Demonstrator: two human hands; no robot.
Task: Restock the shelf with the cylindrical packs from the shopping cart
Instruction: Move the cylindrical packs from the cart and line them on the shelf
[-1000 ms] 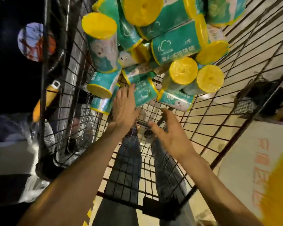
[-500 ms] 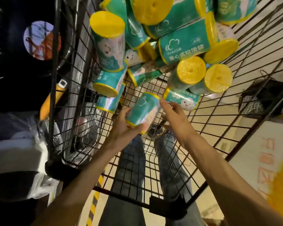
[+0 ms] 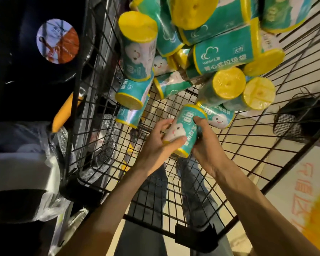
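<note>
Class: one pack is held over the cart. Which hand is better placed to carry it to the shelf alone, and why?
Probably the left hand: its thumb and fingers wrap the held pack mid-body. The right hand grips only its far side.

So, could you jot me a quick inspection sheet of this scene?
Surface: black wire shopping cart, floor visible through its mesh.
Job's things: one teal cylindrical pack lifted; pile of packs remains in the cart.
Clutter: clear plastic wrapping left of the cart.
Grippers: left hand and right hand both grip the lifted pack.
Cables: nothing seen.
Surroundings: dark bag on the floor at right; shelf not in view.
</note>
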